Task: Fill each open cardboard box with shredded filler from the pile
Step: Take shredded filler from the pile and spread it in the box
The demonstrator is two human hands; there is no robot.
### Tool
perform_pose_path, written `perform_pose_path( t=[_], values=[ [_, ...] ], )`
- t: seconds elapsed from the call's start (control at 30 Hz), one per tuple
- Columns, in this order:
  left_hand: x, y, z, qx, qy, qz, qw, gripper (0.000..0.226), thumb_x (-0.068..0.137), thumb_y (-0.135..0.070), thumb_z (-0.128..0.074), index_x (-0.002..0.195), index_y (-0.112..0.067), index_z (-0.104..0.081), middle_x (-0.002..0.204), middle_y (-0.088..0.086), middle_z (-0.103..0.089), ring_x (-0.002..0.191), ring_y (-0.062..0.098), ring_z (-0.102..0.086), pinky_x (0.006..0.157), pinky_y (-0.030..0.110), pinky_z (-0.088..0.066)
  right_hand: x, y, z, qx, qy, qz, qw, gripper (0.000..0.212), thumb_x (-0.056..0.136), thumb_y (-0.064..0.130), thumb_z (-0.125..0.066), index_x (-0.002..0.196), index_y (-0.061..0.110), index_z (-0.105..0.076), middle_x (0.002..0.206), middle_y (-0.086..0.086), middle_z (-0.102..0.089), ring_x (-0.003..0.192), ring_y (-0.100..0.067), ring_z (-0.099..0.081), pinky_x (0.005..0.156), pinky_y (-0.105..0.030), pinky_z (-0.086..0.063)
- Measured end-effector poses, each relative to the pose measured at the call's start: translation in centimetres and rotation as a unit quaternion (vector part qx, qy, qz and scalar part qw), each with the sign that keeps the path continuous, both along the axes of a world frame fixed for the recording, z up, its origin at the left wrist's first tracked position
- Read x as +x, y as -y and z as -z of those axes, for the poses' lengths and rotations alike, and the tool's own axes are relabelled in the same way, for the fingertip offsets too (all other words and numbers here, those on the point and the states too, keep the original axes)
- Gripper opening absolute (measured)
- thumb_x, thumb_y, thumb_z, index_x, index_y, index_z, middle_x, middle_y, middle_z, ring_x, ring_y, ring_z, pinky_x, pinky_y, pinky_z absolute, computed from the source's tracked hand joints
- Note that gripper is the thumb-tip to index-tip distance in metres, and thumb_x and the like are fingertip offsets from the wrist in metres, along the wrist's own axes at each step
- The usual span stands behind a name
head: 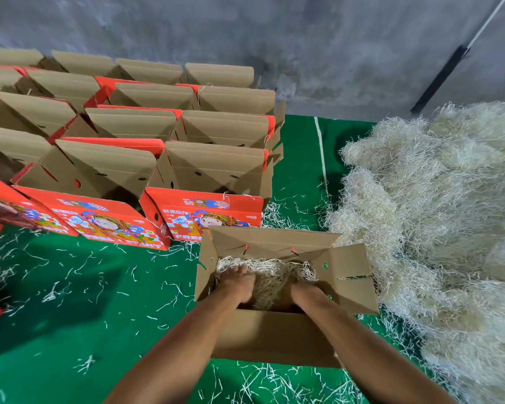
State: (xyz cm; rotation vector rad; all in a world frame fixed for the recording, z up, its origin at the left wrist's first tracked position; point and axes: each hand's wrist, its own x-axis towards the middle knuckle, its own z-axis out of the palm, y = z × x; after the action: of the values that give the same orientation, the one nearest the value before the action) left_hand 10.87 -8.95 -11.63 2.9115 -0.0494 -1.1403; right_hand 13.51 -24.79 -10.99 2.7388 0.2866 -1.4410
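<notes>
the shredded filler (263, 275) inside the open cardboard box (277, 336) at six o'clock looks light, springy and loose, the sort of stuff that sheds strands and fluffs back up when let go, so it is best taken in big two-handed scoops from under a clump and then pressed flat. both hands are down in the box: the left hand (239, 282) lies on the filler with fingers spread toward the far corner, pressing rather than gripping, while the right hand (301, 288) is sunk into the filler, its fingers hidden, so i cannot tell whether it grips or only pushes. the box itself is thin corrugated board, stiff in the walls but floppy at the flaps; the right flap (350, 275) hangs out toward the pile and could fold in over the opening. the main pile of filler (438, 217) lies from two to four o'clock, just beside the box, so the reach is short and unblocked. from nine to twelve o'clock stand rows of red printed fruit boxes (204, 211), lids up, interiors mostly shadowed, the nearest touching or almost touching the working box's far wall. stray strands litter the green floor covering (70, 287), and a grey concrete wall (303, 39) rises behind.
</notes>
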Motion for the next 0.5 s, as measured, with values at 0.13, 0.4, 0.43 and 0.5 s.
perform_pose_path(
  t=[0.13,0.4,0.43,0.5],
  values=[
    [0.9,0.5,-1.4,-0.025,0.151,-0.038,0.988,0.032,0.088,-0.013,-0.057,0.12,-0.017,-0.061,0.124,0.007,-0.063,0.116,0.026,-0.059,0.096,0.036,-0.047,0.5,0.5,-1.0,0.0,0.122,-0.062,0.991,0.034,0.093,0.008,-0.058,0.127,0.009,-0.063,0.129,-0.014,-0.064,0.118,-0.031,-0.062,0.092,-0.038,-0.051],
    [0.8,0.8,0.6,0.101,-0.043,-0.014,0.994,0.056,0.097,-0.021,-0.042,0.151,-0.006,-0.032,0.158,0.019,-0.026,0.144,0.035,-0.026,0.118,0.047,-0.022,0.8,-1.4,0.3,0.056,0.062,0.013,0.996,0.051,0.106,0.022,-0.042,0.155,0.016,-0.029,0.159,-0.013,-0.033,0.144,-0.029,-0.036,0.116,-0.037,-0.03],
    [0.7,0.6,0.8,0.09,-0.045,-0.016,0.995,0.054,0.098,-0.017,-0.039,0.15,-0.004,-0.033,0.157,0.02,-0.027,0.144,0.035,-0.028,0.118,0.046,-0.024,0.9,-1.4,0.7,0.047,0.036,0.043,0.997,0.053,0.108,0.032,-0.034,0.158,0.017,-0.024,0.162,-0.013,-0.027,0.146,-0.029,-0.032,0.118,-0.038,-0.027],
    [0.7,0.4,0.5,0.066,-0.03,-0.039,0.997,0.048,0.099,-0.015,-0.038,0.146,-0.004,-0.041,0.153,0.019,-0.036,0.139,0.033,-0.037,0.115,0.044,-0.031,1.4,-1.4,1.0,0.042,0.026,0.061,0.997,0.058,0.108,0.044,-0.023,0.159,0.018,-0.02,0.164,-0.015,-0.021,0.148,-0.032,-0.028,0.119,-0.04,-0.025]
  ],
)
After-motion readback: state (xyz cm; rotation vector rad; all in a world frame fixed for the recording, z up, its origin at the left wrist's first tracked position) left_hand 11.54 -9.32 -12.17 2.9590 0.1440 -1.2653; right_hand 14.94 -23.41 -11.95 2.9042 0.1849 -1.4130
